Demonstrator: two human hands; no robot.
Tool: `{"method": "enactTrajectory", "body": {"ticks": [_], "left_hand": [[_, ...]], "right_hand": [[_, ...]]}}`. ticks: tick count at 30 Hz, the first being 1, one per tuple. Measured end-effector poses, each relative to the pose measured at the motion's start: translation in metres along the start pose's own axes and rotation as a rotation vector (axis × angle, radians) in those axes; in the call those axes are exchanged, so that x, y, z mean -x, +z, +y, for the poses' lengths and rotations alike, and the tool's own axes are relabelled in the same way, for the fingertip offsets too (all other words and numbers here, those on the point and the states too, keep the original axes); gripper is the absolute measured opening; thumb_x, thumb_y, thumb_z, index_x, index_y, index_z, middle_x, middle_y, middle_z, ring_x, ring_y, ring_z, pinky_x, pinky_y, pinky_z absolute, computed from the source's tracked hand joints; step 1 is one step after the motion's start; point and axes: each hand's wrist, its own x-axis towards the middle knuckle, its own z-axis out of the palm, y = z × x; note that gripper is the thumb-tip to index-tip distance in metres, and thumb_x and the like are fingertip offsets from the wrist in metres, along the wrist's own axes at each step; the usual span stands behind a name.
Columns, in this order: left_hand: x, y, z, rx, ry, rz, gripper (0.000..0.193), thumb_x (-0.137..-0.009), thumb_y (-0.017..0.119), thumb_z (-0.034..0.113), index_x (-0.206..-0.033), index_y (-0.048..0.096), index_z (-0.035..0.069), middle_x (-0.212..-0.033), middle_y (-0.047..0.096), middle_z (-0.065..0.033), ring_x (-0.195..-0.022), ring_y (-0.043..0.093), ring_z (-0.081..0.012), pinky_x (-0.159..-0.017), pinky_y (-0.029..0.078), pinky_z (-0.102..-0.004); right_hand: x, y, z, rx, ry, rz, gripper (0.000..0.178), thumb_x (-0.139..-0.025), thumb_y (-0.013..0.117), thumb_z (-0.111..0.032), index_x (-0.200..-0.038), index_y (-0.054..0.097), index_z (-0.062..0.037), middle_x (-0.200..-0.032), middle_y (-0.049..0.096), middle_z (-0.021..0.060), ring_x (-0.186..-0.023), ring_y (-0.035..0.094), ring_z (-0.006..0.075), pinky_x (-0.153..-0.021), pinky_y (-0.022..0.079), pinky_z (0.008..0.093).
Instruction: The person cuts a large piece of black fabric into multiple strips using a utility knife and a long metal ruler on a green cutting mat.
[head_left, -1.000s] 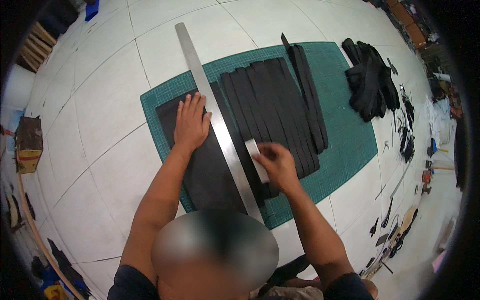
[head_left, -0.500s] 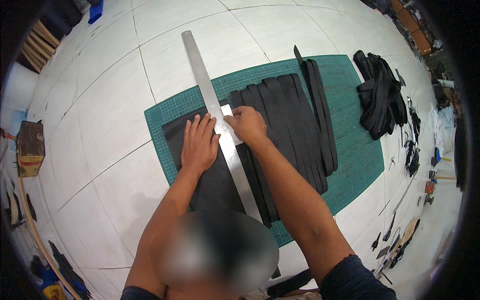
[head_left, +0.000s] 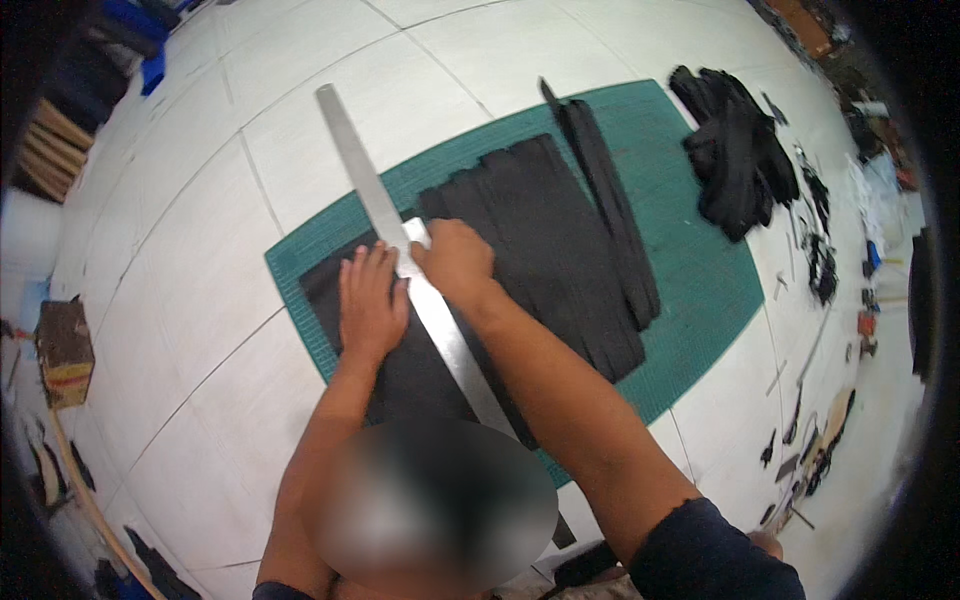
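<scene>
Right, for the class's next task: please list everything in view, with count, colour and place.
Ruler: one, silver, lengthwise over the sheet and mat
Block: one, white, beside the ruler
Sheet: one, black, on the mat
Flat strips: several, black, right of the ruler
Folded strips: count unclear, black, mat's right half
Mat: one, green, on the tiles
Tiles: many, white, floor
Strap bundle: one, black, right of the mat
Small items: uncountable, mostly dark, far right
Box: one, brown-yellow, left
Sticks: several, tan, upper left
Left hand: one, bare, flat on the sheet
Right hand: one, bare, holding the block
Sleeves: two, dark, bottom
</scene>
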Motion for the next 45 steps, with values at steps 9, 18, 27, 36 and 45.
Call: {"method": "enactTrajectory", "body": {"ticks": [9,18,27,36,45], "left_hand": [[0.007,0.002,-0.035,-0.105,0.057,0.008,0.047,-0.101,0.049,0.021,-0.144,0.048,0.002,-0.152,0.044,-0.0197,-0.145,0.034,-0.0395,-0.122,0.019,-0.0527],[-0.001,0.036,-0.043,-0.126,0.187,-0.003,0.044,-0.098,0.052,0.013,-0.14,0.051,-0.003,-0.148,0.048,-0.0218,-0.139,0.04,-0.0409,-0.117,0.028,-0.0494],[-0.05,0.0,-0.085,-0.031,0.202,-0.246,0.054,-0.108,0.042,0.034,-0.142,0.048,-0.008,-0.15,0.045,-0.0255,-0.14,0.041,-0.0397,-0.118,0.029,-0.045],[-0.038,-0.03,0.035,-0.156,0.033,-0.649,0.113,-0.072,0.082,0.056,-0.151,0.032,-0.007,-0.158,0.031,-0.0277,-0.146,0.03,-0.0433,-0.12,0.024,-0.0494],[-0.02,-0.072,-0.005,-0.472,-0.015,-0.594,0.117,-0.055,0.088,0.064,-0.142,0.047,-0.002,-0.14,0.053,-0.0237,-0.134,0.045,-0.0426,-0.113,0.035,-0.0512]], "right_hand": [[0.075,-0.064,0.026,-0.407,-0.064,0.082,0.033,-0.087,0.073,-0.029,-0.109,0.068,-0.0042,-0.099,0.07,0.0183,-0.097,0.068,0.0368,-0.086,0.053,0.0463],[0.227,-0.143,0.317,-0.564,0.608,0.405,0.043,-0.094,0.067,-0.03,-0.12,0.067,0.0046,-0.104,0.073,0.0209,-0.093,0.071,0.029,-0.083,0.055,0.0401],[0.399,-0.329,0.369,0.427,0.263,0.066,0.038,-0.094,0.066,-0.04,-0.118,0.064,-0.0101,-0.1,0.07,0.0119,-0.096,0.066,0.0308,-0.082,0.052,0.0435],[0.803,-0.169,0.475,0.125,1.23,-0.269,0.081,-0.088,0.062,-0.063,-0.14,0.05,-0.0019,-0.125,0.063,0.0247,-0.118,0.059,0.0406,-0.1,0.047,0.0465],[0.782,-0.019,0.472,-0.192,1.439,-0.101,0.067,-0.096,0.057,-0.053,-0.146,0.043,-0.0103,-0.105,0.057,0.0144,-0.094,0.055,0.028,-0.082,0.048,0.0377]]}}
